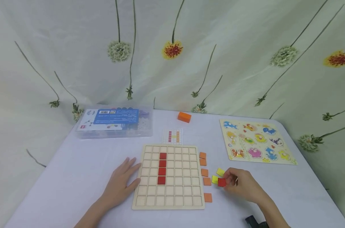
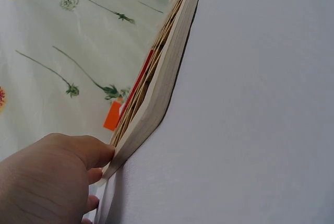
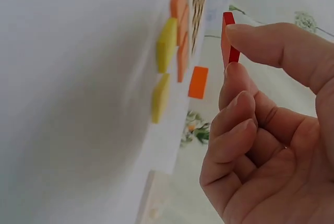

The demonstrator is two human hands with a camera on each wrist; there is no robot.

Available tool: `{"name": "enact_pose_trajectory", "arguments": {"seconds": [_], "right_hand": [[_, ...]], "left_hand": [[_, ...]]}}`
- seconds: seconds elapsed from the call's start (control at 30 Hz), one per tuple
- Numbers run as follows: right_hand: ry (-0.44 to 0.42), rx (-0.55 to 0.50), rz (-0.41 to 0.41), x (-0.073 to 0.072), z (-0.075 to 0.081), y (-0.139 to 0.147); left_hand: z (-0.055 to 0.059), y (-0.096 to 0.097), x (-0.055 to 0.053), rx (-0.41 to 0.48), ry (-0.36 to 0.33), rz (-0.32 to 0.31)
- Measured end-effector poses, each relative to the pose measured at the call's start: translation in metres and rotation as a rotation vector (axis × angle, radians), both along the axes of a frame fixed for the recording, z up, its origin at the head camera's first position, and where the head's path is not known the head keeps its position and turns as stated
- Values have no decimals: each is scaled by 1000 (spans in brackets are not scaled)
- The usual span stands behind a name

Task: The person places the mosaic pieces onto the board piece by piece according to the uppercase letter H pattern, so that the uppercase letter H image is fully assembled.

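Tile (image 1: 221, 182), red, square and thin, is pinched between thumb and forefinger by the right grip (image 1: 240, 183); the thumb and forefinger are parted only by the tile's thickness, and the other fingers are seen curled towards the palm in the right wrist view. By this hand the red tile is held off to the right of the wooden board (image 1: 168, 208), near two yellow tiles (image 1: 220, 172); one of these is partly covered by it in the head view.

The left grip (image 1: 121, 179) is rested at the board's left side, its fingers extended and slightly spread; nothing is grasped by it, and the board's edge is touched by the thumb.

The board is divided into square cells, and four red tiles (image 1: 162, 171) are set in the third column from the left, from the second row to the fifth. Five orange tiles (image 1: 207, 181) are strung out along its right edge.

Beyond the board's far edge a small printed card (image 1: 172, 136) is laid on the white surface (image 1: 55, 177), with an orange block (image 1: 184, 117) farther back. At the far left a clear case (image 1: 114, 122) is placed, and at the far right an animal puzzle (image 1: 256, 142). The background is filled by a flowered cloth (image 1: 149, 76).
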State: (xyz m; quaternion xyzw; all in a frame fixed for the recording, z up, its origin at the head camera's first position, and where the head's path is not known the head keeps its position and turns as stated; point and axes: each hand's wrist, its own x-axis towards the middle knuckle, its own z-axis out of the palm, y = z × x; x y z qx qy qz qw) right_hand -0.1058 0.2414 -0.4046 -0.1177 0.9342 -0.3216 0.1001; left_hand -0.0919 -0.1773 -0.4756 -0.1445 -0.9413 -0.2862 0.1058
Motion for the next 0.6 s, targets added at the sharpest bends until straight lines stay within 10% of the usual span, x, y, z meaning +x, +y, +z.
{"name": "enact_pose_trajectory", "arguments": {"seconds": [0.27,0.6], "right_hand": [[44,-46,114,-13,22,-47],[-38,-134,246,-11,12,-130]], "left_hand": [[0,0,-1,-8,4,1],[-2,-2,0,-6,11,4]]}}
